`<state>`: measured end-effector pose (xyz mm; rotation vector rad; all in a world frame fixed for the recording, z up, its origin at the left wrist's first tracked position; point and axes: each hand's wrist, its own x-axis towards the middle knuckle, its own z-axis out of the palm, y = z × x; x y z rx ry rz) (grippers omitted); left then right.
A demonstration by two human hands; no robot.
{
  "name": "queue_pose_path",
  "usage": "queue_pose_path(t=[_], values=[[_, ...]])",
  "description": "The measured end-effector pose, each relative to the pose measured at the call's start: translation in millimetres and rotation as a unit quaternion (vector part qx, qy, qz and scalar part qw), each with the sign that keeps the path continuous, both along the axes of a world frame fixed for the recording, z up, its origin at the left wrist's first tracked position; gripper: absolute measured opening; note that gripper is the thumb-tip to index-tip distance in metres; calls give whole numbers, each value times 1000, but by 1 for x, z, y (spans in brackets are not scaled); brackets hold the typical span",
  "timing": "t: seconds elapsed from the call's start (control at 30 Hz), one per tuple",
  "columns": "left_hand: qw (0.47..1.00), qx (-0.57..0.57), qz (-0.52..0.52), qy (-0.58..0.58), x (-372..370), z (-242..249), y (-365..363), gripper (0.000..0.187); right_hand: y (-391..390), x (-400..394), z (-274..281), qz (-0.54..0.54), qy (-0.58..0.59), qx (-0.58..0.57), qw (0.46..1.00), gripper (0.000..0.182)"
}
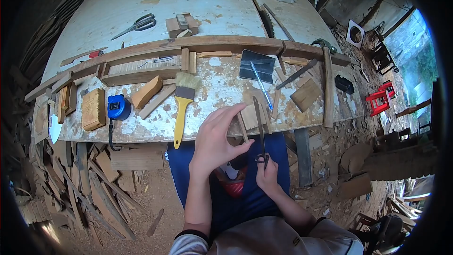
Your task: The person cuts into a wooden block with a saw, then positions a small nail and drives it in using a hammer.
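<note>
At the front edge of the table, my left hand (pixel 218 134) grips a small light wooden piece (pixel 250 117), fingers over its far end and thumb at its near end. My right hand (pixel 267 175) is closed round the lower end of a long, narrow dark metal blade (pixel 260 125), which points away from me. That blade stands on edge against the wooden piece in this view; whether it is a file or a saw I cannot tell. Left of my left hand lies a brush (pixel 181 108) with a yellow handle. A pen (pixel 262 85) rests across a dark sheet (pixel 250 68) beyond the wooden piece.
A blue tape measure (pixel 118 107) and a wooden block (pixel 93 109) lie on the left. A long wooden rail (pixel 212 42) spans the table (pixel 113 2), with scissors (pixel 137 25) behind it. A hammer (pixel 327 85) is on the right. Scrap wood (pixel 101 193) covers the floor at left.
</note>
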<state>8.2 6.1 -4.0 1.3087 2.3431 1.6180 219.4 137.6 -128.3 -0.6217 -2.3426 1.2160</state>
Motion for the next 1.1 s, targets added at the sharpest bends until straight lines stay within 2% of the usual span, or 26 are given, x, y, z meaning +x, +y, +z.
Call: queue_pose_path(t=[1.1], values=[[1000, -1, -9, 2, 0, -1, -1, 83, -1, -4, 3, -5, -22, -18, 1000, 20]])
